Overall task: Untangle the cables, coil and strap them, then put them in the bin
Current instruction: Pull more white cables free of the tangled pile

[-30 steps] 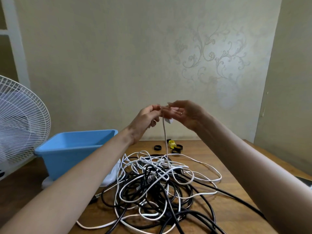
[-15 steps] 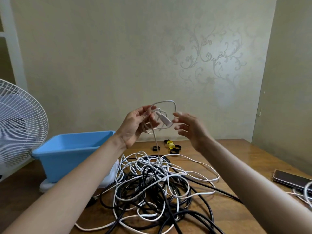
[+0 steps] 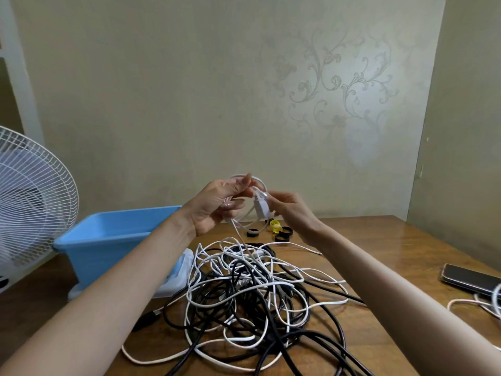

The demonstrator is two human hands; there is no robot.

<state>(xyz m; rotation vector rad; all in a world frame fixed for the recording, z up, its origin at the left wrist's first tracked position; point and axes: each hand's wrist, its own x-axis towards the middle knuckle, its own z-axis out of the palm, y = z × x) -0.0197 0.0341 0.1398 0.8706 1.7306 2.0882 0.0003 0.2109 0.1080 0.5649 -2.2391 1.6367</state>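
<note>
**While the bin stands by, a white cable is looped between the hands**

Where the blue bin (image 3: 108, 251) sits at the left of the counter (image 3: 379, 253), only its inner wall shows. Its floor is hidden behind the near rim and the left forearm, so what it holds cannot be told.

The white cable (image 3: 262, 185) is held up above the counter, between the bin and the straps (image 3: 282, 231). It makes one small round loop that stands upright and faces the camera. The left hand (image 3: 214, 207) holds this loop with curled fingers, thumb raised, the cable pinched against the palm side. From there the cable drops straight down into the tangle (image 3: 252, 291) of black and white cables on the counter.

The cable's plug (image 3: 260, 204) hangs inside the loop. Its long axis is near vertical, with the cord end up and the tip leaning down to the right. The right hand (image 3: 291, 211) pinches it with its fingertips.

Half a second ago the right hand was spread and apart from the plug; now it has closed on it. A second ago both hands pinched one point and the cable hung straight, with no loop.

A phone (image 3: 470, 278) lies at the right and a fan (image 3: 32, 202) stands at the left.
</note>
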